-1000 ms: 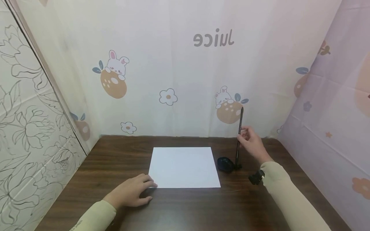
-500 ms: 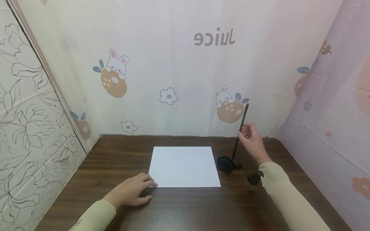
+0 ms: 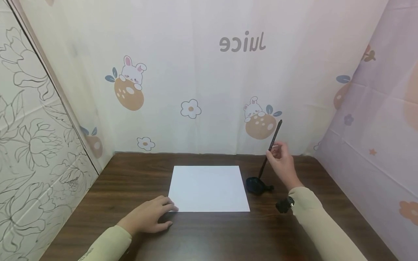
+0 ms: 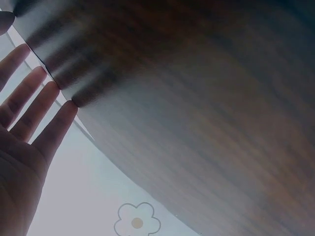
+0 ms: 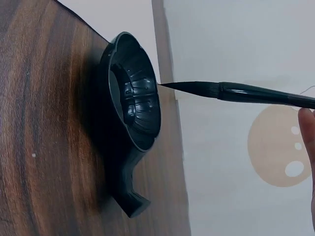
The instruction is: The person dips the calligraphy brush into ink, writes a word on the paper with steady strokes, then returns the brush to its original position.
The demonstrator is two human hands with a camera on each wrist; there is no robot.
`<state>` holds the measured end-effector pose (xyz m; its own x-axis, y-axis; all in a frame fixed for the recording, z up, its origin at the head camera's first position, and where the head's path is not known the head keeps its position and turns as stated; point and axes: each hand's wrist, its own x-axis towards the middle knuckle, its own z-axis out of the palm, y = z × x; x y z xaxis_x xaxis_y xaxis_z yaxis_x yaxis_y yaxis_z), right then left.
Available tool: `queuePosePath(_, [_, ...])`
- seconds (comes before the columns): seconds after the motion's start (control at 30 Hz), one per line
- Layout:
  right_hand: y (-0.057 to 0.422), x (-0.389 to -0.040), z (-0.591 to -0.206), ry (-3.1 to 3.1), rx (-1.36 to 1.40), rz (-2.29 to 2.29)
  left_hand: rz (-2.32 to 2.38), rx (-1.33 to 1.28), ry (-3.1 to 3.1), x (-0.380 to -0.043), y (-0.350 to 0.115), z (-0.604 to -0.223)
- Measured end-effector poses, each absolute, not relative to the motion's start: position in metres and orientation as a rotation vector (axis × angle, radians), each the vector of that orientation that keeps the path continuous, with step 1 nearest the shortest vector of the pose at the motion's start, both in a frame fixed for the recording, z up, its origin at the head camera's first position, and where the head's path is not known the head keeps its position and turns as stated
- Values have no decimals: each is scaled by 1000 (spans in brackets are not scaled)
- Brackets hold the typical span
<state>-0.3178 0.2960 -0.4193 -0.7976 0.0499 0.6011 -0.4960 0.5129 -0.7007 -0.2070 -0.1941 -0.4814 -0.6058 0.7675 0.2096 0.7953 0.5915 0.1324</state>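
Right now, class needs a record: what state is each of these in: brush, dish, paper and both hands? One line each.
Brush: tilted, tip downward
Dish: upright, open on top, contents unclear
Paper: flat, no marks visible
Left hand: fingers spread, touching the paper's near-left corner
Right hand: pinching the brush

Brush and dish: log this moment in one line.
right hand: holds brush | tip: at dish rim | left hand: on paper corner

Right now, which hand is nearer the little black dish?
Right. The right hand, holding the brush, is just right of the dish; the left hand is farther, at the near left corner of the white paper.
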Motion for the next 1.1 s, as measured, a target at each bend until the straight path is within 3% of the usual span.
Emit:
queuePosePath(0.23, [275,-291,-397,-2222,368,1228,-310,-1323,-2682,-207,-194,-480])
queuePosePath(0.37, [274,-291,-403,-2238,354,1233,-315,-1329,-2673,-207,-194,-480])
queuePosePath(0.8, [293,-322,-445,-2243,289,1278,-324,-1345,-2641,-208,-195,-483])
queuePosePath(1.1, [296,-325,-451,-2251,290,1282,-324,-1331,-2650,-208,-196,-485])
